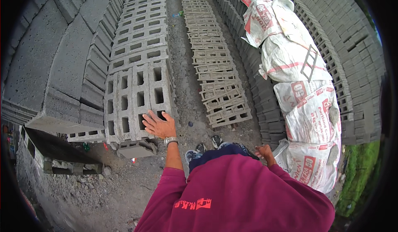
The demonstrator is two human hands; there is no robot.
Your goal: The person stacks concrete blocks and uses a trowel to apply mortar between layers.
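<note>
My left hand (159,125) lies with fingers spread on the near end of a row of grey concrete hollow blocks (132,82). Its fingers rest beside the block holes, and it holds nothing. A metal wristwatch sits on that wrist. My right hand (264,152) hangs low beside my hip, its fingers loosely curled with nothing visible in them. Nearest to it are white and red cement sacks (306,116), laid over a block stack on the right. My maroon sleeves and shirt cover the lower middle.
A lower line of leaning hollow blocks (222,91) runs along the middle, with a dirt aisle (182,66) beside it. Large blocks (70,53) are stacked high on the left. A single dark block (62,153) and a broken piece (137,149) lie on gravelly ground. Grass (358,169) grows at right.
</note>
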